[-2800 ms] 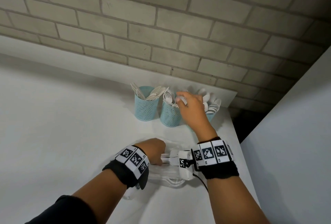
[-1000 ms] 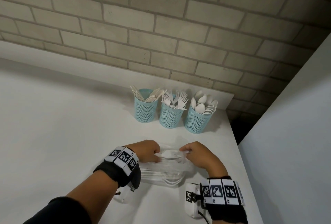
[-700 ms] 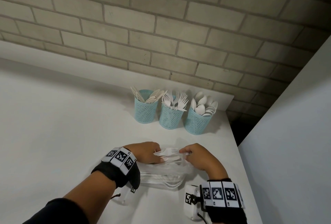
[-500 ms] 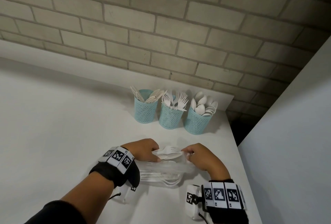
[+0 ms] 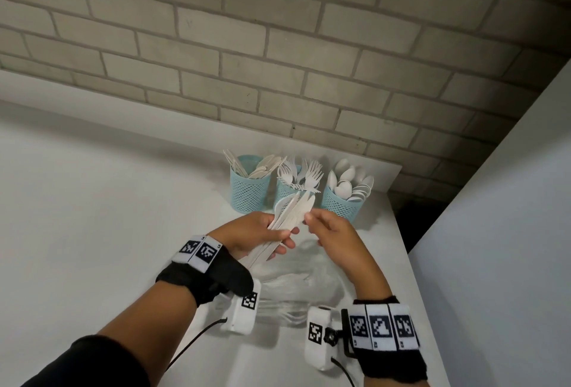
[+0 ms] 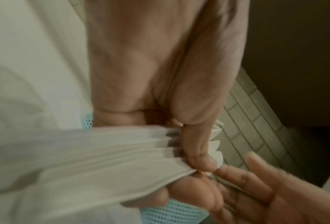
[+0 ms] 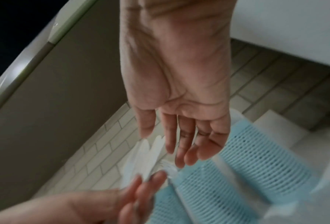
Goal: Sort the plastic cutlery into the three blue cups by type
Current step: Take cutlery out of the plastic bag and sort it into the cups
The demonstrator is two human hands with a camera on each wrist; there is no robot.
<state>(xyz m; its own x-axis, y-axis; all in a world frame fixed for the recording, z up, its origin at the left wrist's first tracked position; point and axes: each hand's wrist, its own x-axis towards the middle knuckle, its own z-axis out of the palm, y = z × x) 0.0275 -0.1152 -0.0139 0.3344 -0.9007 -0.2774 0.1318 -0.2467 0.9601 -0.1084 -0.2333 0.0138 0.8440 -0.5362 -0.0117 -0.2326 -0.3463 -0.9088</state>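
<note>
Three blue mesh cups stand in a row at the back of the white table [image 5: 123, 216]. The left cup [image 5: 248, 190] holds knives, the middle cup [image 5: 285, 193] forks, the right cup [image 5: 341, 205] spoons. My left hand [image 5: 262, 232] grips a bundle of white cutlery [image 5: 293, 210], raised and tilted towards the cups. In the left wrist view the thumb presses across the bundle [image 6: 102, 151]. My right hand [image 5: 327, 229] is beside the bundle's tips. Its fingers are relaxed and hold nothing in the right wrist view [image 7: 175, 144].
A clear plastic bag [image 5: 302, 281] with more white cutlery lies on the table below my hands. The table's right edge [image 5: 408, 263] runs close to my right wrist, with a white panel [image 5: 494, 232] beyond it. A brick wall [image 5: 278, 62] rises behind the cups.
My left hand has lifted a bundle of cutlery out of the bag and up towards the cups. My right hand has let go and risen beside it.
</note>
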